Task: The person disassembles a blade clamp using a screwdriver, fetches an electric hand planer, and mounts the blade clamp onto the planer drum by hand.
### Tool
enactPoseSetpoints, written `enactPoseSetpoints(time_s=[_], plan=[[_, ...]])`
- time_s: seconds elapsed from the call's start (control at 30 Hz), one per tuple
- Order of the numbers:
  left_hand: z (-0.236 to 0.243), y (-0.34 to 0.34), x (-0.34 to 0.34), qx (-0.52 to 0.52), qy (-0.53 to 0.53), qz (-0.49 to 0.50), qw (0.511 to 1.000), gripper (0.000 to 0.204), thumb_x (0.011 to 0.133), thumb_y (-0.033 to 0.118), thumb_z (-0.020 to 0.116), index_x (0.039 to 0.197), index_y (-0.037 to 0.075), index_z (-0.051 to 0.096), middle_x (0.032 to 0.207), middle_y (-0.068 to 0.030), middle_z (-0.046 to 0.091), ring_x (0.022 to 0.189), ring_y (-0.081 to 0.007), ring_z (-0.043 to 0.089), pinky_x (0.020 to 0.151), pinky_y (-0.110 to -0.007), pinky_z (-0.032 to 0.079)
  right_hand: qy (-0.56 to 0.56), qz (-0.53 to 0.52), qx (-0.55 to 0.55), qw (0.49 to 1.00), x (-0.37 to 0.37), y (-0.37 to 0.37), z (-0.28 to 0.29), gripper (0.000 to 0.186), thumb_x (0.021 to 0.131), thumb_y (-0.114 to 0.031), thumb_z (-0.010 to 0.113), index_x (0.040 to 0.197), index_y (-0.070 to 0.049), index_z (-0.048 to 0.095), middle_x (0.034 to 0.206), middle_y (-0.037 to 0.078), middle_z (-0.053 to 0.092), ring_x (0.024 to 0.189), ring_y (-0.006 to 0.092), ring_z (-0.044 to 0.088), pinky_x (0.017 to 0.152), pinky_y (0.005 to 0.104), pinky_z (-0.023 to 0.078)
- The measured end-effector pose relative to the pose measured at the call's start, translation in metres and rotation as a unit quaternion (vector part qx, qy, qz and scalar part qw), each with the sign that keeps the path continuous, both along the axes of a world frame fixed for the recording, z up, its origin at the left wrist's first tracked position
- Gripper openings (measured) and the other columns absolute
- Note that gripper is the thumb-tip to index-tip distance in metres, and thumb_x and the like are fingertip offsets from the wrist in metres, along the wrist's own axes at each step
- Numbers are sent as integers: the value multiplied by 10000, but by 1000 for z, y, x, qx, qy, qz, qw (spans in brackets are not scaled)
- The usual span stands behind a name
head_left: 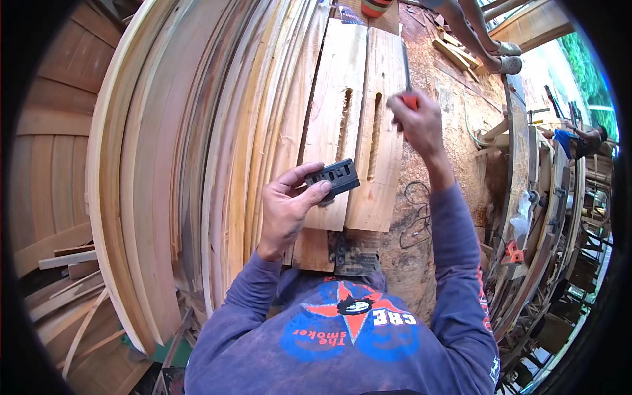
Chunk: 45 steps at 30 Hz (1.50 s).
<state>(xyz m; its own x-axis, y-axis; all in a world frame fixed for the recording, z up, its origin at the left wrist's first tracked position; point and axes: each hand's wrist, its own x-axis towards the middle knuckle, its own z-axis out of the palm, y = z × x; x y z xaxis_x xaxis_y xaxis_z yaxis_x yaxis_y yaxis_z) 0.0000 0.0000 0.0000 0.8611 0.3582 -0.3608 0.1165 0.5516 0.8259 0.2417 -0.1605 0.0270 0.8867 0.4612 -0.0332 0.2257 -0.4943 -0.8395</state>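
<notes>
My left hand (289,204) grips a black rectangular block (338,176) with several slots in it, held over two pale boards at the centre. The left board (341,52) has a long, rough-edged slot (345,115) cut into it; the right board (368,207) has a similar slot (376,135). My right hand (421,125) is closed on the red handle (410,99) of a long metal tool, held over the upper right end of the right board. Its narrow dark shaft (406,66) points toward the top of the view; I cannot make out its tip clearly.
Long stacked planks (151,171) fill the left. Sawdust and a black cord (415,217) lie right of the boards, near scrap wood (454,56) and an orange clamp (513,252). A person's legs (461,33) stand at top right; another person (586,139) is at far right.
</notes>
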Motion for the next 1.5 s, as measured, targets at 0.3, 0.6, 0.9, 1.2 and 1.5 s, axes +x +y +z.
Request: enactPoseSetpoints(time_s=[0.3, 0.6, 0.9, 1.2, 1.5], plan=[[4, -45, -7, 21, -54, -47, 997, 375, 900, -19, 746, 1259, -67, 648, 1081, -133, 732, 963, -163, 711, 864, -301, 611, 21, 38, 79, 996, -154, -54, 25, 113, 892, -67, 753, 967, 3, 706, 857, 61, 698, 774, 106, 659, 676, 267, 537], [17, -81, -24, 8, -81, -108, 991, 396, 932, -24, 706, 1312, -77, 608, 1105, -149, 735, 995, -163, 714, 872, -257, 590, -24, -28, 103, 994, -192, -85, 26, 135, 849, -51, 785, 910, 10, 682, 866, 81, 682, 797, 139, 674, 701, 301, 543], [10, -92, -50, 14, -77, -155, 985, 394, 906, -22, 739, 1283, -72, 636, 1099, -126, 736, 969, -141, 704, 870, -265, 585, 33, 10, 43, 998, -207, -113, 29, 136, 810, -55, 809, 914, -15, 731, 858, 73, 652, 799, 161, 628, 715, 310, 495], [9, -86, -60, -23, -55, -156, 986, 395, 906, 4, 749, 1281, -62, 645, 1088, -106, 735, 948, -115, 687, 847, -244, 573, 41, 52, 10, 998, -211, -117, 38, 126, 827, -58, 781, 936, -18, 733, 946, 88, 659, 867, 196, 659, 781, 314, 523], [4, -83, -56, 178, -117, -191, 958, 350, 912, -34, 719, 1258, -48, 669, 1112, -81, 739, 980, -96, 678, 867, -243, 566, 24, 91, -53, 994, -198, -115, 34, 144, 847, -90, 763, 949, -1, 715, 819, 96, 674, 739, 145, 649, 685, 297, 522]])
